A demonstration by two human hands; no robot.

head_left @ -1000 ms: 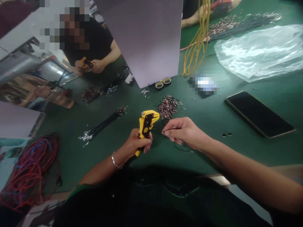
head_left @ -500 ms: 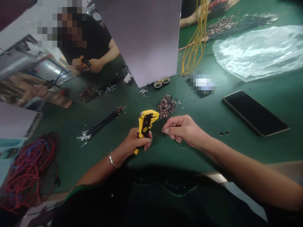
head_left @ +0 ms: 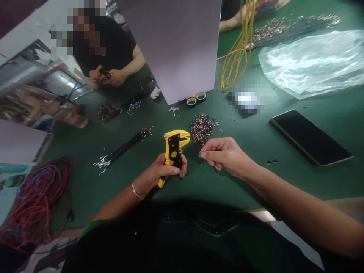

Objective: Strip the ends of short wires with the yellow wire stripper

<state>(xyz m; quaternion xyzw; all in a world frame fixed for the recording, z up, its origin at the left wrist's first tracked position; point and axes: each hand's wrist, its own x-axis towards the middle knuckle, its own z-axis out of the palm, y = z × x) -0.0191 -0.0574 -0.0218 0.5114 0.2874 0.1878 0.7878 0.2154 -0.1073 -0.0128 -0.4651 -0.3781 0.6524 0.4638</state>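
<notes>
My left hand [head_left: 173, 167] is wrapped round the handles of a yellow and black wire stripper [head_left: 174, 148], its jaws pointing right. To its right, my right hand [head_left: 217, 152] pinches a thin black wire [head_left: 218, 173], whose tail shows below the fingers. The two hands are apart. Just beyond them lies a pile of short wire scraps [head_left: 201, 129] on the green table [head_left: 150, 113]. Left of the tool rests a bundle of black wires [head_left: 123, 151] with bare ends.
A phone [head_left: 311, 137] and a clear plastic bag [head_left: 313, 64] lie at right. Tape rolls [head_left: 196, 99] sit beneath an upright panel [head_left: 176, 49]. Red cables [head_left: 36, 204] are heaped at left. Across the table, a person [head_left: 113, 49] holds a similar tool.
The stripper has tilted slightly and its handles look spread wider apart. My right hand shows slightly further right in the view, still pinching the wire.
</notes>
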